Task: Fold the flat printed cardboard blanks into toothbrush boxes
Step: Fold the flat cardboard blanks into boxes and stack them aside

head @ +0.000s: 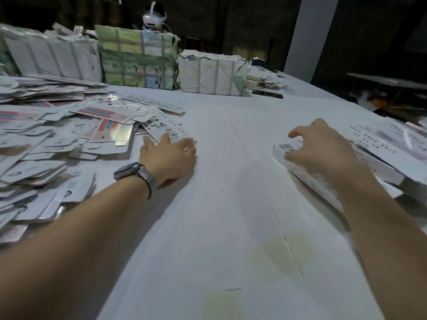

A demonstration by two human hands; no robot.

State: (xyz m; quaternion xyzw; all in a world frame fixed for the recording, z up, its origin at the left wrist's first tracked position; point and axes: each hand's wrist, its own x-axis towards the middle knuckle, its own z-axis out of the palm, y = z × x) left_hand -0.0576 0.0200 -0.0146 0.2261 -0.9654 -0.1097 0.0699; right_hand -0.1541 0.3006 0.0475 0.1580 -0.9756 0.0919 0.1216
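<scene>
Printed matter: no brand name or wording is legible anywhere. The folded box (pixel 307 167) shows a barcode panel at its near-left end and rows of small dark marks along its side; the text is too blurred to read. The flat blanks (pixel 57 144) carry red-and-blue artwork, small icons and silver undersides, with lettering unreadable.

Left hand (pixel 169 155): palm down on the white table (pixel 219 227), arm extended, fingers loosely spread; fingertips touch the edge of the nearest flat blank (pixel 161 130) at the right margin of the loose heap. A watch (pixel 131 173) sits on the wrist.

Right hand (pixel 323 151): arched over the folded box, fingers curled around its end, thumb at the near side. The box lies on the table right of centre, just beside a stack of finished boxes (pixel 388 146).

Background: wrapped bundles (pixel 138 58) along the far edge; a white headset (pixel 154 18) behind them.
</scene>
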